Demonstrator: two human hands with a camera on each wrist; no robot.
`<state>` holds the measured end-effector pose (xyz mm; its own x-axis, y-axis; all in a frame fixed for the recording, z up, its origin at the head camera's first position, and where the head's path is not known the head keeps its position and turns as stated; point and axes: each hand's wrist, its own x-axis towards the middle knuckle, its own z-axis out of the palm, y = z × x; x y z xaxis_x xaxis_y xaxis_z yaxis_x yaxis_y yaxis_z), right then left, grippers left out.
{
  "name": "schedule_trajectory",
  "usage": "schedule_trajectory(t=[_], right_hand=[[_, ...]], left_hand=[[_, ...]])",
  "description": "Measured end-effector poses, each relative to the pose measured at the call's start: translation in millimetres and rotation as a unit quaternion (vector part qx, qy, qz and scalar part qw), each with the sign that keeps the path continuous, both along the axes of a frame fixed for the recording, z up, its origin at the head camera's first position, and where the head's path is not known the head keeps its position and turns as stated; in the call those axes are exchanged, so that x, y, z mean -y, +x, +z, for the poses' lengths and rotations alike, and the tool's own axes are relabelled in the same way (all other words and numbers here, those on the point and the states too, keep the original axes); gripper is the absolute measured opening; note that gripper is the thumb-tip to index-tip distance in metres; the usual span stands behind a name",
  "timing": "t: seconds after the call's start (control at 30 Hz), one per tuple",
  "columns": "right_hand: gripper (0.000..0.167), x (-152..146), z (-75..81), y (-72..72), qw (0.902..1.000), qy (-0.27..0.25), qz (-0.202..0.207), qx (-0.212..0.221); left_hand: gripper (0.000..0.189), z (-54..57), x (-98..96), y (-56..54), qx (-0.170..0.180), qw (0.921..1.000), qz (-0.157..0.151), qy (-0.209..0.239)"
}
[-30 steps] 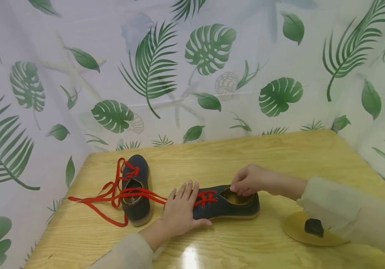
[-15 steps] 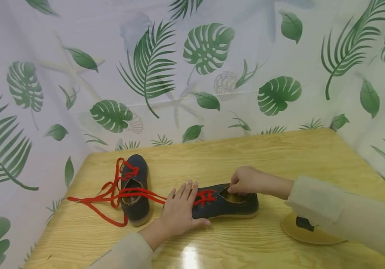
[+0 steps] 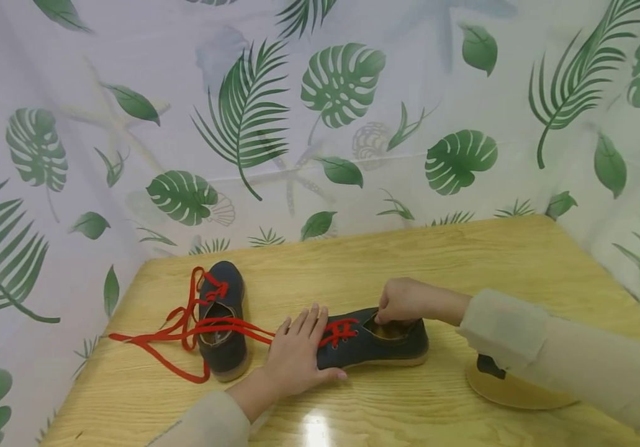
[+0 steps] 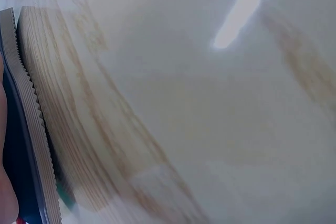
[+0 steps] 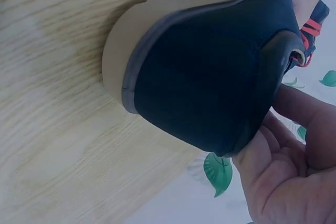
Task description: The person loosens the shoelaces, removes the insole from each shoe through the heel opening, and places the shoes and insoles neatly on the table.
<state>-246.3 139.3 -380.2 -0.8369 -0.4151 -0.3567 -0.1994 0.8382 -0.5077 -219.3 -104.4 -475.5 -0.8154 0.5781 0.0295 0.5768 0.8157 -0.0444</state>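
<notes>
A dark navy shoe with red laces lies across the table, its toe toward the left and its opening toward the right. My left hand rests flat over the toe with fingers straight, hiding that end. At the opening, my right hand pinches the far rim of the collar between thumb and curled fingers. The right wrist view shows the shoe's heel close up, with the thumb at the opening. Only the edge of the sole shows in the left wrist view.
A matching shoe stands to the left, with long red laces looped over and beside it. A flat tan oval piece with a dark patch lies under the right sleeve, partly hidden. Leaf-printed cloth walls the wooden table.
My right hand has slid left along the far rim of the opening, toward the laces, and its sleeve now covers more of the oval piece. The left hand keeps its place on the toe.
</notes>
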Motion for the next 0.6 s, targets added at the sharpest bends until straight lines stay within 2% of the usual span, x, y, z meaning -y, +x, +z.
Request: schedule_trajectory(t=[0.1,0.27,0.4,0.6], right_hand=[[0.039,-1.3,-1.8,-1.2,0.9999,0.0,0.015,0.007],[0.047,3.5,0.8,-1.5,0.9974,0.024,0.065,0.021],[0.044,4.1,2.7,-1.4,0.9973,0.018,0.062,0.034],[0.032,3.3,0.2,-4.2,0.9978,0.015,0.058,0.027]], left_hand=[[0.109,0.4,-0.9,0.6,0.003,1.0,0.0,0.001],[0.109,2.4,0.2,0.8,0.005,0.9999,-0.001,0.011],[0.109,1.1,-0.8,0.1,0.001,0.9999,-0.003,0.015],[0.108,1.4,-0.8,-2.7,-0.005,0.9999,-0.001,0.015]])
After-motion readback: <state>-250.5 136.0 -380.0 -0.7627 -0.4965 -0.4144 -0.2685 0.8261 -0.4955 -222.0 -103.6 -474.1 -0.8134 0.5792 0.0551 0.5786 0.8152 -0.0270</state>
